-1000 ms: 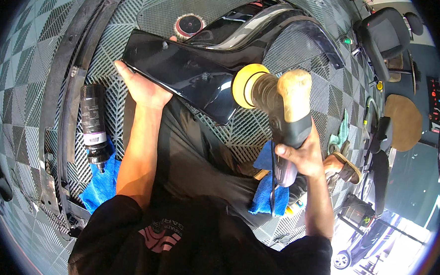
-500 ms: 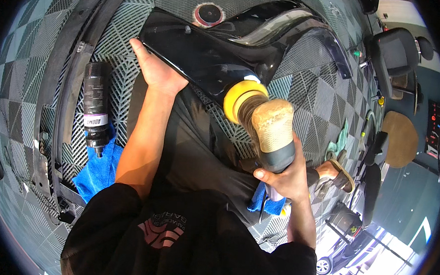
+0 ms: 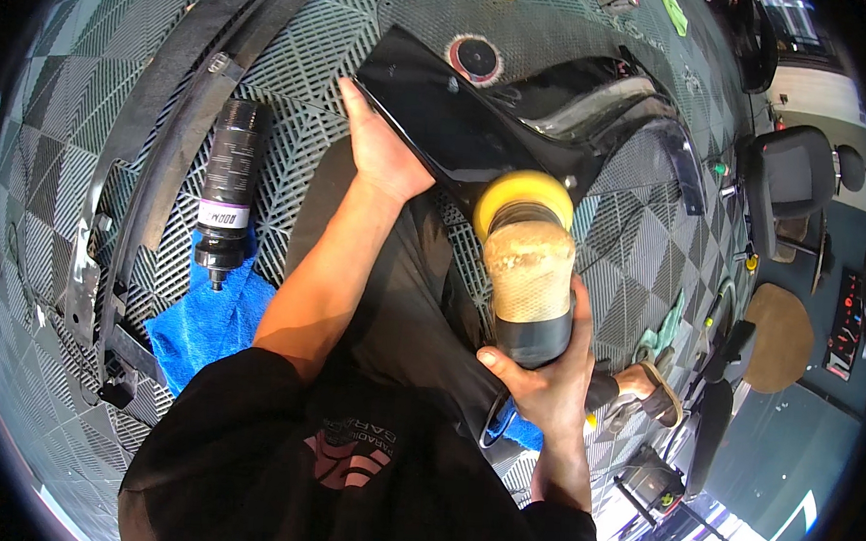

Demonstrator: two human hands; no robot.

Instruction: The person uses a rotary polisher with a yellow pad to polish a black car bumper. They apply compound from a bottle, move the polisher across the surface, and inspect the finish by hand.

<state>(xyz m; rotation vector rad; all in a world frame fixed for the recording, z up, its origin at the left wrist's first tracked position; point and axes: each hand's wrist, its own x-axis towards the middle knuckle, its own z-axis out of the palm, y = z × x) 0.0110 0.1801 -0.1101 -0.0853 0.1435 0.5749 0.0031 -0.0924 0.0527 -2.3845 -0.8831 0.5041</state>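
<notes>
A glossy black car body panel lies across in front of me, its long curved arm reaching to the far right. My left hand supports its left edge, thumb along the outside and the other fingers hidden underneath. In my right hand is a polisher with a tan, worn head and a dark grey body, gripped around the body. Its yellow foam pad is at the near end of the panel; whether it touches the surface is hard to tell.
On the left, a black bottle lies on a blue cloth, beside long dark trim strips. A round red-rimmed pad sits beyond the panel. Another blue cloth is near my right wrist. Office chairs stand at right.
My view has shifted, so the scene sits farther right and lower. The polisher has swung from slanted to more upright in the picture, its pad still by the panel's near end.
</notes>
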